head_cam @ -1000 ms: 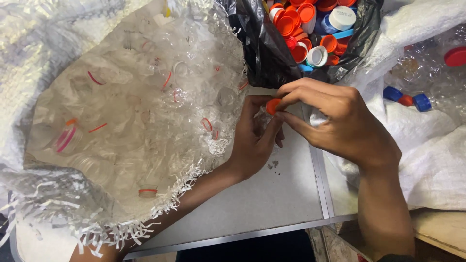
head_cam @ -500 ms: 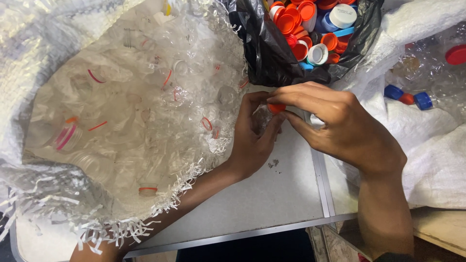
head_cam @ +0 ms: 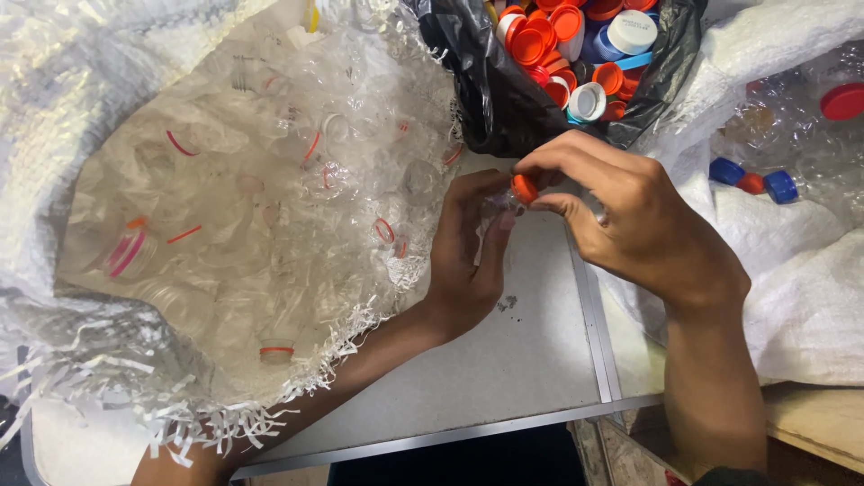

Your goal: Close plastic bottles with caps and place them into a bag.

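1. The right hand (head_cam: 643, 220) pinches a small orange bottle cap (head_cam: 524, 188) in a narrow grip between thumb and fingertips, held just above the grey counter (head_cam: 504, 360).
2. The left hand (head_cam: 466, 247) curls its grip around a clear plastic bottle (head_cam: 497, 205), whose neck meets the cap; the bottle is hard to make out against the fingers.
3. Compared with half a second ago, both hands remain in nearly the same place, and the cap sits at the same fingertips, now showing a little more of its orange side.
4. Just beyond the hands, a black plastic bag (head_cam: 490, 90) lies open, filled with orange, white and blue caps (head_cam: 576, 45).
5. To the left, a large white woven sack (head_cam: 54, 135) with a frayed edge holds many crushed clear bottles (head_cam: 252, 207), some with red or orange neck rings.
6. To the right, another white sack (head_cam: 801, 279) carries more clear bottles with blue and red caps (head_cam: 751, 180).
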